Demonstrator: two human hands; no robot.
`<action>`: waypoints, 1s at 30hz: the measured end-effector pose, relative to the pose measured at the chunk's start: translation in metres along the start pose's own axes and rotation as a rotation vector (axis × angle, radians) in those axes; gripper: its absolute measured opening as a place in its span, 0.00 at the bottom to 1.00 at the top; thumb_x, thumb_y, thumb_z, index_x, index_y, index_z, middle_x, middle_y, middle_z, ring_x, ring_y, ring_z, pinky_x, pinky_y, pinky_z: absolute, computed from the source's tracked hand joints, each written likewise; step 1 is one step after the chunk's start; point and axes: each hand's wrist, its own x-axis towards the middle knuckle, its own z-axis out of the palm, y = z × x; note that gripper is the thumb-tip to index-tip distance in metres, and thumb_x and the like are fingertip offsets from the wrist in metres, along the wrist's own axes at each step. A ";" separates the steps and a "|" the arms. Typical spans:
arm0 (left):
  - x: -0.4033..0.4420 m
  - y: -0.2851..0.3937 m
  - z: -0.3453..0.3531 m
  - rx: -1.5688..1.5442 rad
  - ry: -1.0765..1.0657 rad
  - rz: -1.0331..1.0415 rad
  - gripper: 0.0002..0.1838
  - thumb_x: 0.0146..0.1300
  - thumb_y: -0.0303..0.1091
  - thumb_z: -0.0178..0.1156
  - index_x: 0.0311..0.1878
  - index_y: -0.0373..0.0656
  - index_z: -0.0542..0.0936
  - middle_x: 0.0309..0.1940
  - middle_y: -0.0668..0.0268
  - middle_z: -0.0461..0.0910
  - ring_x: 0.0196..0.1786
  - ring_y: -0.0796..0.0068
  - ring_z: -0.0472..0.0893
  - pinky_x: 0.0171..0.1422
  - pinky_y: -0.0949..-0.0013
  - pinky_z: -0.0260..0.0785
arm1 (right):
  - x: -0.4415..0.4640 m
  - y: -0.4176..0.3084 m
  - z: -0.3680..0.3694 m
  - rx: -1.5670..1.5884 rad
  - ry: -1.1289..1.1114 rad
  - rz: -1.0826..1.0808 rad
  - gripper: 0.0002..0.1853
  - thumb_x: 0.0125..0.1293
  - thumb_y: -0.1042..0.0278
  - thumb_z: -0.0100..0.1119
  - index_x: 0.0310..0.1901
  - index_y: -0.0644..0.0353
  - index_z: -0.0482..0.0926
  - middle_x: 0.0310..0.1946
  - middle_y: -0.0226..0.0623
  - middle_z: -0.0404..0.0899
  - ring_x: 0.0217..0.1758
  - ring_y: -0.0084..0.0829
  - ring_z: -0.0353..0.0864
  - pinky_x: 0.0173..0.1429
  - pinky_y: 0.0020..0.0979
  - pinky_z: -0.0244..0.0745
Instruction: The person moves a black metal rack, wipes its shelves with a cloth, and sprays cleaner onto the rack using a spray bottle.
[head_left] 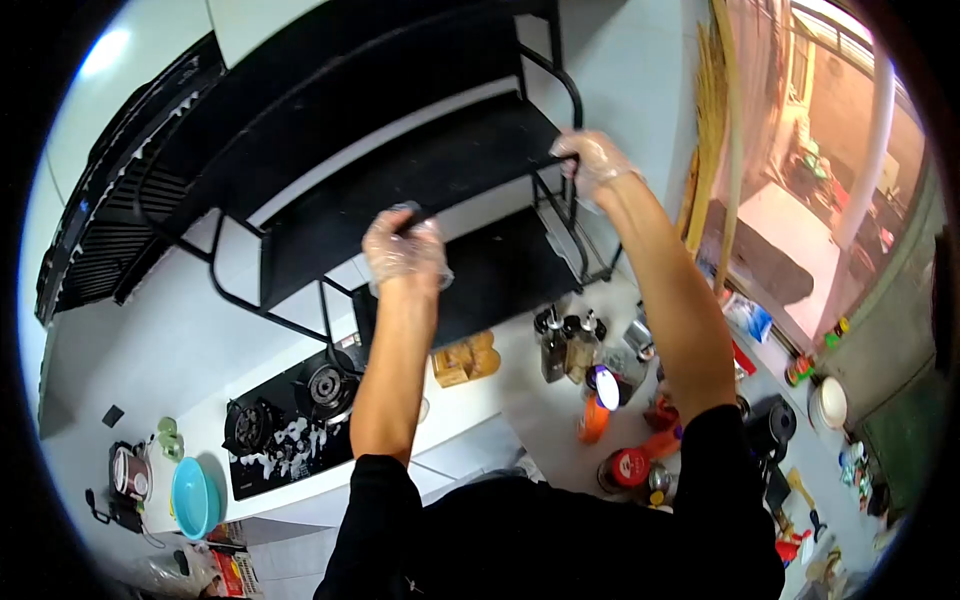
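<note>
Gripping hands: both hands are reaching up and forward in clear plastic gloves, apart from each other on the front of the black rack (350,190).
Left hand (406,250): its fingers are curling almost closed over the rack's front edge; a small dark grey patch is showing at the fingertips, and whether it is a cloth or part of the rack is impossible to tell.
Right hand (592,165): it is closing its fingers around the rack's front rail, near the right-hand end frame.
Black rack: it is rising in tiers against the tiled wall, above the back edge of the worktop (525,415); whether its feet are all touching down is unclear.
Hob (275,465): it is lying toward the worktop's left end, with white foam spreading between and in front of its two burners.
Range hood (110,220): it is hanging on the left, white foam clinging along its edges.
Yellow box (465,362): it is sitting just below the rack's lowest shelf, between the hob and the bottles.
Worktop corner: dark-topped bottles (553,348), an orange bottle (593,418) and a red-lidded jar (627,468) are standing close together there.
Blue basin (195,498): it is resting just left of the hob.
Broom bristles (710,120): they are standing upright beside the window.
</note>
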 end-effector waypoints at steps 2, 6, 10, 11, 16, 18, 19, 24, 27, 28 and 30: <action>0.009 0.012 -0.006 -0.035 0.033 0.025 0.05 0.49 0.16 0.55 0.27 0.38 0.74 0.32 0.61 0.76 0.37 0.67 0.77 0.52 0.64 0.75 | -0.013 -0.010 0.017 -0.051 -0.008 -0.023 0.19 0.50 0.77 0.65 0.47 0.63 0.80 0.30 0.28 0.69 0.27 0.22 0.65 0.33 0.24 0.62; -0.015 0.029 0.013 -0.109 0.021 0.090 0.05 0.55 0.13 0.51 0.31 0.32 0.73 0.34 0.58 0.74 0.41 0.63 0.75 0.67 0.52 0.71 | -0.021 -0.012 0.039 -0.076 -0.052 0.008 0.22 0.52 0.73 0.65 0.52 0.62 0.79 0.29 0.25 0.68 0.26 0.18 0.64 0.32 0.21 0.60; -0.019 0.052 0.007 -0.158 -0.004 0.094 0.06 0.53 0.10 0.50 0.31 0.31 0.72 0.35 0.57 0.73 0.41 0.63 0.75 0.69 0.48 0.69 | -0.034 -0.013 0.055 -0.051 -0.111 -0.022 0.27 0.53 0.75 0.63 0.58 0.65 0.76 0.28 0.24 0.67 0.27 0.18 0.63 0.33 0.20 0.59; -0.026 0.056 0.010 -0.144 0.020 0.102 0.06 0.53 0.11 0.50 0.31 0.31 0.72 0.35 0.57 0.73 0.42 0.62 0.75 0.69 0.48 0.70 | -0.034 -0.011 0.060 -0.040 -0.139 -0.029 0.28 0.53 0.76 0.63 0.59 0.65 0.75 0.28 0.24 0.67 0.27 0.18 0.63 0.33 0.20 0.59; -0.042 0.092 -0.011 -0.132 0.044 0.180 0.06 0.50 0.13 0.52 0.26 0.34 0.72 0.33 0.58 0.74 0.39 0.65 0.76 0.65 0.55 0.71 | -0.051 -0.001 0.092 -0.013 -0.236 -0.054 0.32 0.52 0.77 0.62 0.62 0.69 0.71 0.29 0.25 0.68 0.28 0.19 0.63 0.34 0.19 0.59; -0.058 0.104 -0.016 -0.143 0.061 0.204 0.06 0.50 0.12 0.52 0.26 0.35 0.72 0.33 0.59 0.74 0.38 0.65 0.75 0.65 0.55 0.71 | -0.051 0.007 0.108 -0.022 -0.309 -0.027 0.25 0.52 0.77 0.62 0.55 0.69 0.78 0.28 0.24 0.69 0.28 0.19 0.62 0.36 0.21 0.59; -0.062 0.112 -0.025 -0.135 0.020 0.221 0.06 0.50 0.12 0.53 0.27 0.34 0.73 0.33 0.58 0.74 0.39 0.65 0.76 0.65 0.55 0.71 | -0.053 0.014 0.114 0.007 -0.314 -0.009 0.23 0.52 0.77 0.61 0.53 0.68 0.79 0.28 0.24 0.70 0.28 0.19 0.62 0.36 0.21 0.59; -0.091 0.147 -0.035 -0.110 0.121 0.284 0.05 0.54 0.13 0.52 0.29 0.33 0.73 0.37 0.55 0.75 0.43 0.61 0.77 0.67 0.51 0.71 | -0.069 0.035 0.144 0.009 -0.362 0.061 0.20 0.54 0.75 0.60 0.50 0.68 0.81 0.28 0.24 0.71 0.27 0.19 0.61 0.37 0.24 0.59; -0.105 0.169 -0.045 -0.106 0.172 0.304 0.05 0.54 0.13 0.51 0.29 0.32 0.73 0.37 0.55 0.75 0.43 0.60 0.77 0.67 0.51 0.71 | -0.088 0.047 0.164 0.026 -0.408 0.057 0.12 0.51 0.73 0.65 0.38 0.63 0.79 0.28 0.28 0.69 0.26 0.21 0.62 0.35 0.25 0.59; -0.109 0.177 -0.050 -0.119 0.185 0.310 0.05 0.54 0.13 0.51 0.29 0.32 0.73 0.37 0.55 0.76 0.43 0.60 0.77 0.68 0.50 0.71 | -0.096 0.051 0.170 0.038 -0.426 0.060 0.09 0.50 0.73 0.67 0.32 0.61 0.77 0.28 0.30 0.67 0.26 0.22 0.62 0.34 0.25 0.59; -0.118 0.192 -0.064 -0.118 0.179 0.321 0.05 0.53 0.13 0.51 0.29 0.32 0.74 0.37 0.55 0.76 0.43 0.59 0.77 0.68 0.50 0.71 | -0.120 0.058 0.182 0.034 -0.375 0.051 0.11 0.48 0.72 0.68 0.33 0.62 0.77 0.29 0.31 0.67 0.28 0.23 0.62 0.36 0.26 0.60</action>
